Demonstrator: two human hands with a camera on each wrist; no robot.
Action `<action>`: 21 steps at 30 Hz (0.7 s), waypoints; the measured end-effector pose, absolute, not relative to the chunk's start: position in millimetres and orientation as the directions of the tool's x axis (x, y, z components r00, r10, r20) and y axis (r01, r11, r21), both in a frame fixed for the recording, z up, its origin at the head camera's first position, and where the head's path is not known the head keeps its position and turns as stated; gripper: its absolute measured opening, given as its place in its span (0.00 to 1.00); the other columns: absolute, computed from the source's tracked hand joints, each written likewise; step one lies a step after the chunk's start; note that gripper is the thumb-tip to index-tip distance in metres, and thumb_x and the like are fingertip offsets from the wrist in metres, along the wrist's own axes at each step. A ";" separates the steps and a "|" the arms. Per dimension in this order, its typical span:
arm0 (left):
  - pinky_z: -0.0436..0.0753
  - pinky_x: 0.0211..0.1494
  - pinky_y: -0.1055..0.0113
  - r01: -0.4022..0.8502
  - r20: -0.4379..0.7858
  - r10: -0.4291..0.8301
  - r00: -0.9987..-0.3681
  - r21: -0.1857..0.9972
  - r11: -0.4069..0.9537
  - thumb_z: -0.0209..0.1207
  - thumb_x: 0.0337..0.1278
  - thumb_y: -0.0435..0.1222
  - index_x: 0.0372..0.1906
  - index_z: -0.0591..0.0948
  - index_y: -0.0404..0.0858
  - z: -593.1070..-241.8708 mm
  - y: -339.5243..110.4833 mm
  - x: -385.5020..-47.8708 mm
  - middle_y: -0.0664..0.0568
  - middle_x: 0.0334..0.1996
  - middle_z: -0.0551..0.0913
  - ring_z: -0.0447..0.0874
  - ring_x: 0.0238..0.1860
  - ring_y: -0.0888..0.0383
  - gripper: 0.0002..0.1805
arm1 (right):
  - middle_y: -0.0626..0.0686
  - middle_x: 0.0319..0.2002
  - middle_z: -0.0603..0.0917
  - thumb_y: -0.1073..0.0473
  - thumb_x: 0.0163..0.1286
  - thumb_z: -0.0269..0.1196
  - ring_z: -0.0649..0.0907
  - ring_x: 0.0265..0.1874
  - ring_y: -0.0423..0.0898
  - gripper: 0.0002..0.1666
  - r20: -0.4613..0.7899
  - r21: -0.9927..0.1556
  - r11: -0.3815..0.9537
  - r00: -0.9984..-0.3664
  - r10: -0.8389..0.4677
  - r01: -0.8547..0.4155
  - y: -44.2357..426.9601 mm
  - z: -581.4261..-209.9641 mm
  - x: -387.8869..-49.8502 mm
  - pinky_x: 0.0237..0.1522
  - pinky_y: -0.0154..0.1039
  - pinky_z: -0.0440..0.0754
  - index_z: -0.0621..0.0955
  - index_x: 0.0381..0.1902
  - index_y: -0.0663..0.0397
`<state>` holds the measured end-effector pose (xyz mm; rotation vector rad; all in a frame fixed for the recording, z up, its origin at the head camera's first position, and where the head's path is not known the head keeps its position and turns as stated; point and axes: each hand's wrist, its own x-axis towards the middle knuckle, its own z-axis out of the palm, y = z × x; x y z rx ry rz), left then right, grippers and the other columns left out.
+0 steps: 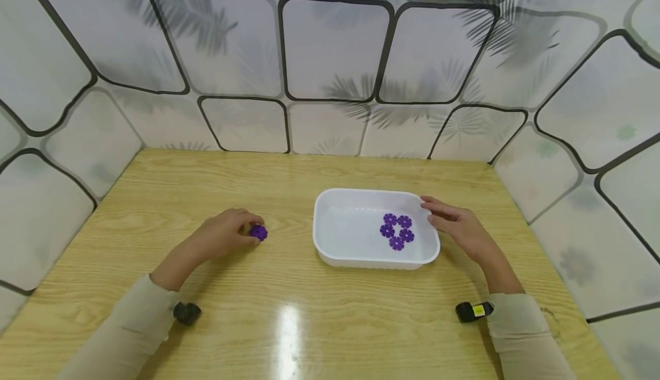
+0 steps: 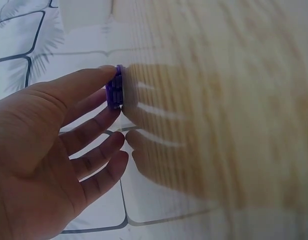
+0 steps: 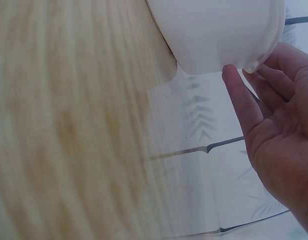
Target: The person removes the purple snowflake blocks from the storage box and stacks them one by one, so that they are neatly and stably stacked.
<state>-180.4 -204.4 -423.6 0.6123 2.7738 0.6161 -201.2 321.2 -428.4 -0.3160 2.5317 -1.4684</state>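
We see the left hand [image 1: 229,234] over the left half of a wood-grain table [image 1: 232,311], thumb and fingertips pinching a purple notched disc [image 1: 259,232] by its edges. The disc lies low against the tabletop, well to the left of a white rectangular tray [image 1: 345,261]. In the left wrist view its side looks ridged, and we cannot tell whether it is a single piece or several stacked. The lower fingers of this hand spread apart, slightly bent, beside it.

The right hand [image 1: 461,228] touches the right end of the tray, its thumb and fingers at the rim near the far corner. In the right wrist view the digits stand a little apart against the white plastic, but we cannot tell whether they clamp the rim or just rest on it. Inside the tray, towards its right end, we count five purple flower-shaped pieces [image 1: 397,243] in a small ring.

We also see beige sleeves [image 1: 131,314] on both arms, a black device [image 1: 187,313] at the left wrist, and a black device with a yellow patch [image 1: 467,312] at the right. Behind the table rises a pale backdrop [image 1: 335,47] with dark stone-like outlines and grey fronds.
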 end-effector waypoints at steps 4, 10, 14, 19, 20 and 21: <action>0.81 0.47 0.54 0.341 -0.135 0.442 -0.887 0.454 0.823 0.64 0.66 0.45 0.62 0.80 0.42 -424.2 -203.6 -183.1 0.47 0.54 0.82 0.80 0.46 0.54 0.23 | 0.49 0.77 0.65 0.45 0.75 0.60 0.60 0.78 0.52 0.30 -0.069 -0.867 0.493 -0.959 -0.274 -0.079 320.8 -428.3 -200.4 0.62 0.19 0.68 0.76 0.69 0.52; 0.82 0.51 0.50 0.331 -0.109 0.435 -0.894 0.493 0.804 0.58 0.71 0.48 0.65 0.78 0.43 -404.8 -186.8 -193.7 0.48 0.60 0.80 0.80 0.55 0.48 0.24 | 0.47 0.77 0.65 0.45 0.75 0.60 0.60 0.78 0.51 0.29 -0.070 -0.856 0.511 -0.961 -0.267 -0.080 320.1 -426.7 -200.6 0.64 0.23 0.68 0.77 0.69 0.50; 0.81 0.49 0.53 0.385 -0.042 0.470 -0.882 0.514 0.767 0.59 0.70 0.49 0.65 0.79 0.45 -386.2 -159.3 -203.2 0.52 0.59 0.81 0.79 0.53 0.52 0.24 | 0.48 0.77 0.65 0.45 0.75 0.60 0.60 0.78 0.52 0.29 -0.067 -0.861 0.502 -0.960 -0.271 -0.082 320.3 -427.0 -200.5 0.63 0.21 0.68 0.77 0.68 0.51; 0.81 0.46 0.58 0.481 -0.009 0.560 -0.829 0.500 0.720 0.59 0.70 0.52 0.64 0.80 0.49 -374.8 -115.2 -215.7 0.56 0.59 0.80 0.79 0.51 0.57 0.23 | 0.48 0.77 0.65 0.46 0.75 0.60 0.60 0.78 0.52 0.29 -0.070 -0.864 0.498 -0.960 -0.271 -0.078 320.2 -427.5 -199.9 0.62 0.20 0.68 0.76 0.68 0.52; 0.81 0.46 0.59 0.501 -0.009 0.580 -0.814 0.495 0.710 0.58 0.70 0.52 0.63 0.80 0.49 -374.3 -105.9 -218.3 0.57 0.59 0.80 0.79 0.50 0.58 0.23 | 0.48 0.77 0.65 0.46 0.75 0.60 0.60 0.78 0.52 0.29 -0.069 -0.864 0.498 -0.960 -0.270 -0.077 320.2 -427.5 -199.7 0.62 0.20 0.68 0.76 0.68 0.52; 0.80 0.46 0.59 0.516 -0.010 0.599 -0.800 0.496 0.698 0.58 0.70 0.52 0.63 0.80 0.49 -374.2 -96.8 -221.1 0.56 0.58 0.80 0.79 0.50 0.58 0.23 | 0.48 0.77 0.65 0.46 0.75 0.60 0.60 0.78 0.52 0.29 -0.069 -0.863 0.499 -0.961 -0.267 -0.076 320.1 -427.4 -199.5 0.62 0.20 0.69 0.77 0.68 0.52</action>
